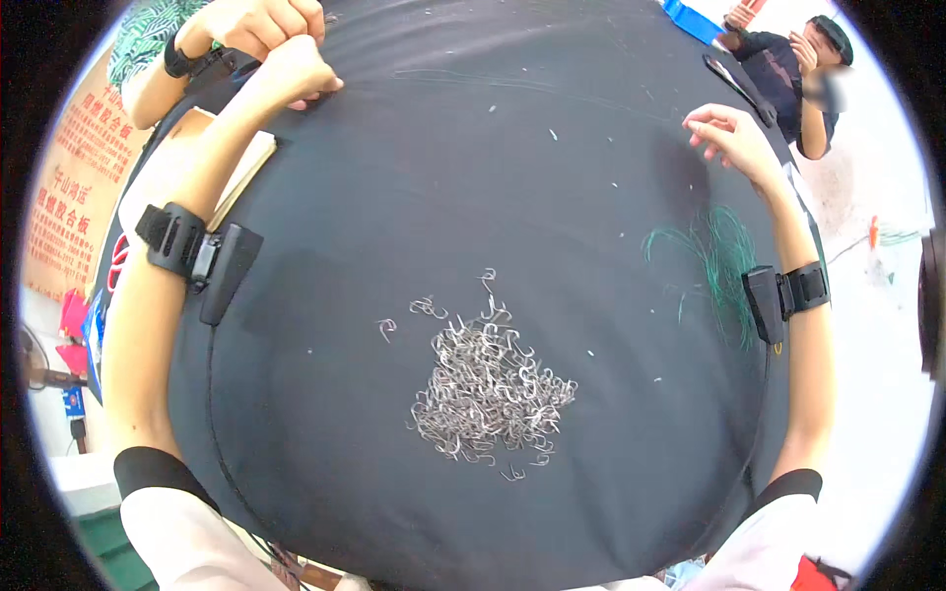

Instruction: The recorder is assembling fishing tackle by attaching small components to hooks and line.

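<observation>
My left hand (301, 74) is closed in a pinch at the far left of the black-covered table, right beside a co-worker's hand (261, 25). From its fingertips a thin pale fishing line (522, 81) stretches rightward over the cloth toward my right hand (724, 138). There the fingers are curled, thumb and forefinger close together where the line ends; the exact grip is too small to see. Between my forearms lies a heap of silver fish hooks (488, 394), with a few loose ones at its edges. A tangled bundle of green line (729, 266) rests beside my right forearm.
A pale book or pad (244, 177) lies under my left forearm, near red scissor handles (118, 261). Both wrists carry black strapped devices with cables. Another person (788, 74) sits at the far right, by a blue tray (690, 20). Small white bits dot the black cloth (345, 443).
</observation>
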The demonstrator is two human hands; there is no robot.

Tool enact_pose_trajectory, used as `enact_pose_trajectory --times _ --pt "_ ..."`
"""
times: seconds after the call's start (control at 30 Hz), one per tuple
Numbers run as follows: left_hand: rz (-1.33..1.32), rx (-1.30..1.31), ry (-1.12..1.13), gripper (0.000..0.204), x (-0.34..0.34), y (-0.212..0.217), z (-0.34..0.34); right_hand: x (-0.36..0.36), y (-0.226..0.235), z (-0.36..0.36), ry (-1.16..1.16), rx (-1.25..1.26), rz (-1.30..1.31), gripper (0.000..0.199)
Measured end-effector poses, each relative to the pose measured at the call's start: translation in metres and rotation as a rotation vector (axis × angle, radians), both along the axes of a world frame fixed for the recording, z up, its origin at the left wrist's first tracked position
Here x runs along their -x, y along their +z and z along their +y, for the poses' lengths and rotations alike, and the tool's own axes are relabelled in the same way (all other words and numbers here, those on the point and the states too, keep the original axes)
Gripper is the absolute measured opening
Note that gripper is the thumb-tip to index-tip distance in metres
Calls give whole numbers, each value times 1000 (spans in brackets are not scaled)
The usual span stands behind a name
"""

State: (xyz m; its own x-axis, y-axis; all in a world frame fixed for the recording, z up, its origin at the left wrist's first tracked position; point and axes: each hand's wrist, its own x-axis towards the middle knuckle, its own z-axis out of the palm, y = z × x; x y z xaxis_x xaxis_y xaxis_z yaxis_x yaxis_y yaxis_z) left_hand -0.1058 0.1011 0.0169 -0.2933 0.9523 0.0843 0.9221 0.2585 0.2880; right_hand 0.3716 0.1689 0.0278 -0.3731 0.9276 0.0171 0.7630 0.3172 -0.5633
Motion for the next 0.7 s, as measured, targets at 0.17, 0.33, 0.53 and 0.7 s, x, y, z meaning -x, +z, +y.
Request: enact_pose_trajectory --times 0.17,0.33,0.53,0.7 --pt "90 -76 -254 29 22 -3 -26 8 4 -24 42 -98 -69 23" --pt "488 -213 -244 37 0 -26 -46 -23 6 -42 100 -56 -64 19" --pt "590 -55 -226 40 7 -6 -73 -16 3 -54 173 -258 -109 18" --pt "478 -3 -145 34 -42 14 -120 -5 16 -94 173 -457 -167 14"
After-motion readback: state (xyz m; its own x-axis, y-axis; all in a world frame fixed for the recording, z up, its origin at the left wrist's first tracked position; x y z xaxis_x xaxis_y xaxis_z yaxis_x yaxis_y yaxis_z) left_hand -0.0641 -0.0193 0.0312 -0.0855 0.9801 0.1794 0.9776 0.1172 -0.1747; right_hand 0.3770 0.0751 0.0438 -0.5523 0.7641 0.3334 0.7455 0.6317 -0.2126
